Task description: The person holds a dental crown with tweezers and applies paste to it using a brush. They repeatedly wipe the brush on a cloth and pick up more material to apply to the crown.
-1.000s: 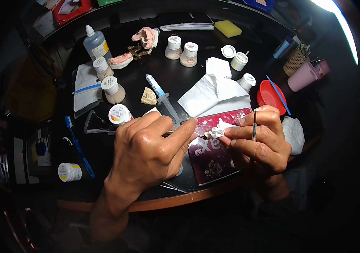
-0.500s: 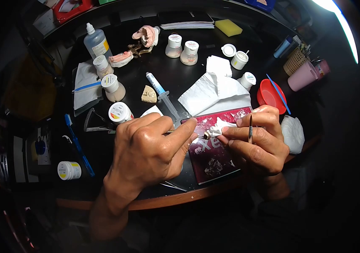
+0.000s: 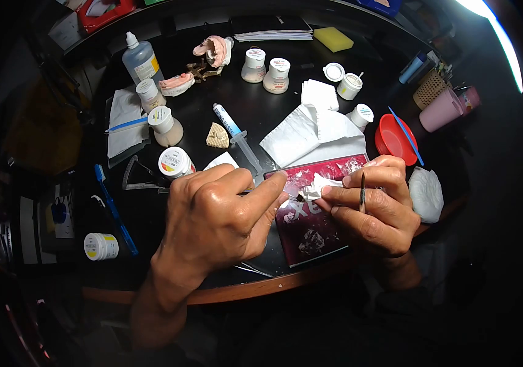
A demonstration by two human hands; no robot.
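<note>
My left hand is closed around a thin metal tool, whose tip meets a small dark piece. Pinched in the fingers of my right hand is a crumpled white tissue, beside that dark piece. A slim brush also sticks out between the right fingers. Both hands are over a dark red pad with white residue and lettering on it. The far end of the metal tool is hidden by my left hand.
Around the hands are white folded cloths, a syringe, a white jar, a red bowl, a blue toothbrush, dental models and a clear bottle. Tweezers lie near the front edge.
The brush between my right fingers has tilted slightly, and the tissue has shifted a little. My left hand stays nearly still.
</note>
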